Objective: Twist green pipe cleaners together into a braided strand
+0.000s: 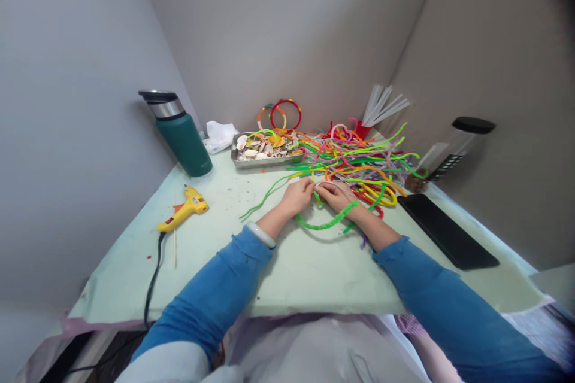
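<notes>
My left hand [298, 195] and my right hand [336, 196] meet over the middle of the table, fingers closed in a pinch. Between the fingertips runs a thin pale pipe cleaner, partly hidden by the fingers. A short green pipe cleaner end shows just below them. Nearer to me, a thicker bright green pipe cleaner [327, 225] curves from beside my left wrist to my right wrist; whether it joins the held piece I cannot tell. Just beyond my hands lies a tangled heap of coloured pipe cleaners [350, 158].
A metal tray [269, 163] of shells stands at the back, before two coloured rings [286, 102]. On the left are a green bottle [184, 143] and a yellow glue gun [184, 210] with its cord. A black phone [444, 230], a clear jar [456, 143] and white sticks [381, 106] are right.
</notes>
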Demonstrator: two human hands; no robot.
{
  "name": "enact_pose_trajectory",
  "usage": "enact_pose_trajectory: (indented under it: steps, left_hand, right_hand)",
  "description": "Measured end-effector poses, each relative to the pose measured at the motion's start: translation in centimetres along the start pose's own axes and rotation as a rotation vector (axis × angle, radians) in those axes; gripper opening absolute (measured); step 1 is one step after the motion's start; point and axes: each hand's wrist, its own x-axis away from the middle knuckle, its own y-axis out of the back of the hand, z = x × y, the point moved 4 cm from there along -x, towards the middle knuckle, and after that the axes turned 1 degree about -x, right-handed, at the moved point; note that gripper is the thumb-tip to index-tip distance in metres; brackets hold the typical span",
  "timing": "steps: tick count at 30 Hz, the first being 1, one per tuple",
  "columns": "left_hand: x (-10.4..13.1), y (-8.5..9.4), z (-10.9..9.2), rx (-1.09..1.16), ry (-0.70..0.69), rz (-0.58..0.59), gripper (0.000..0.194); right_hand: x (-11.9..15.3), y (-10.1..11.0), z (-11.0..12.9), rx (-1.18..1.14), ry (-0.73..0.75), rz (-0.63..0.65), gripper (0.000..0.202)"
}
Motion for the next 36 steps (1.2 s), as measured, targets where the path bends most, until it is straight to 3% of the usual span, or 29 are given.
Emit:
enact_pose_trajectory:
  steps: [36]
  left_hand:
    - [-0.05,-0.04,0.06,0.007,-0.012,0.000,0.022]
  right_hand:
    - [-0.08,0.01,-0.25,0.053,0.010,0.009,0.037]
